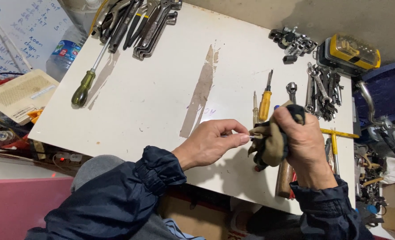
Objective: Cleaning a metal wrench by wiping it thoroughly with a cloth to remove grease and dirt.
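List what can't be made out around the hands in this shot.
- Head view: thin metal item pinched in left hand; mostly hidden by fingers and rag.
- Right hand: palm side covered by the rag.
- Wooden handle below: upper end hidden behind the right hand.

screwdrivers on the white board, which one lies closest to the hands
The orange-handled screwdriver, lying just above the rag-wrapped right hand. The green-handled screwdriver lies far off at the board's left edge.
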